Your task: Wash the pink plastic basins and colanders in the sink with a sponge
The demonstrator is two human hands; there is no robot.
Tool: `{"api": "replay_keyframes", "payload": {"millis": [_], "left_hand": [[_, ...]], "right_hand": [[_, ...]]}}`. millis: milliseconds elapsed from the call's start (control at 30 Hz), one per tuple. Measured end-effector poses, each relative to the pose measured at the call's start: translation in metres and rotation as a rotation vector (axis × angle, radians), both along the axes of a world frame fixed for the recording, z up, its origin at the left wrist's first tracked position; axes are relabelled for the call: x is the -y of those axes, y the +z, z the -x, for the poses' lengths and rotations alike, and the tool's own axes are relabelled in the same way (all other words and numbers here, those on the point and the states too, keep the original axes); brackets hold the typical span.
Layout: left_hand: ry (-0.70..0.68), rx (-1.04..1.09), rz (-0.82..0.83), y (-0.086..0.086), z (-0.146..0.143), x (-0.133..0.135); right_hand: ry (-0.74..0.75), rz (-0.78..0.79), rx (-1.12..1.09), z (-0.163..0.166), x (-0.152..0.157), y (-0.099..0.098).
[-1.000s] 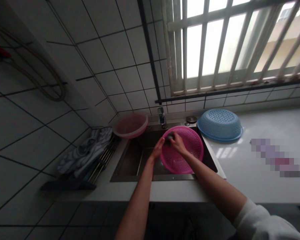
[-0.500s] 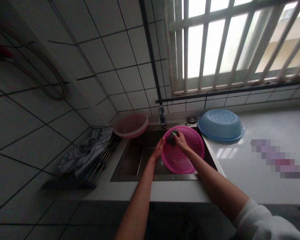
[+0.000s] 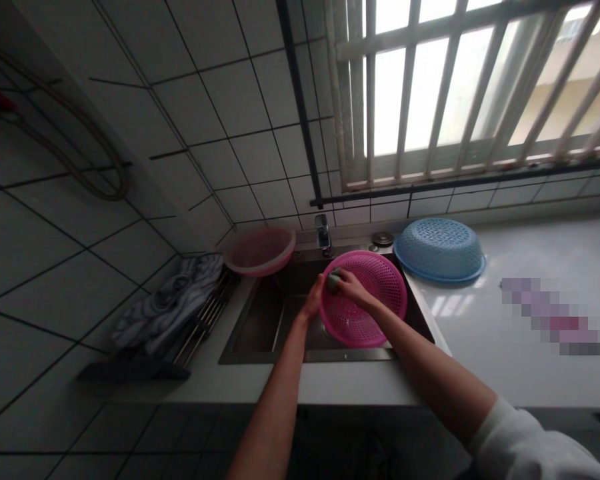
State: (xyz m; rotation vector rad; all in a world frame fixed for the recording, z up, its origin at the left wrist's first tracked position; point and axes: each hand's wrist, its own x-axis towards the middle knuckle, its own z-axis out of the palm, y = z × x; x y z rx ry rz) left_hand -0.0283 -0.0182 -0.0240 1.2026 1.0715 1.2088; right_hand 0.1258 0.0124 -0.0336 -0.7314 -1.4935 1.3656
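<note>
A pink perforated colander is held tilted in the steel sink. My left hand grips its left rim, with the fingers mostly behind the wall. Inside the colander, my right hand is closed on a grey-green cloth and presses it against the inner left wall near the rim. The cloth is bunched up and partly covered by the fingers.
A faucet stands behind the sink. A pink basin sits at the back left, and an upturned blue basket on the right counter. Striped fabric lies over a metal rack at left.
My right hand has moved the cloth left and slightly down, from the colander's upper part to its left inner wall. My left hand keeps its hold on the rim.
</note>
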Motion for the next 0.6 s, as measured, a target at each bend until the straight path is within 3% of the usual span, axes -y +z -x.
{"api": "replay_keyframes", "payload": {"millis": [67,133,267,333,400,533,600], "left_hand": [[0.074,-0.024,0.008,0.001,0.003,0.001],[0.105,-0.039,0.013,0.001,0.004,0.001],[0.042,-0.008,-0.020,0.004,-0.002,0.002],[0.021,-0.002,-0.034,0.006,-0.005,0.002],[0.039,-0.012,-0.049,0.008,-0.006,0.003],[0.127,-0.091,-0.042,0.008,-0.001,0.002],[0.129,-0.123,-0.051,0.006,0.001,0.001]], "right_hand": [[0.218,-0.026,0.065,0.006,0.006,0.000],[0.254,-0.038,0.080,0.009,0.007,-0.002],[-0.122,0.008,0.002,-0.004,-0.008,-0.006],[-0.232,0.031,-0.025,-0.010,-0.013,-0.006],[-0.162,0.011,-0.026,-0.010,-0.013,-0.005],[0.208,-0.069,0.017,0.006,0.000,-0.004],[0.203,-0.068,0.012,0.009,0.002,-0.005]]}}
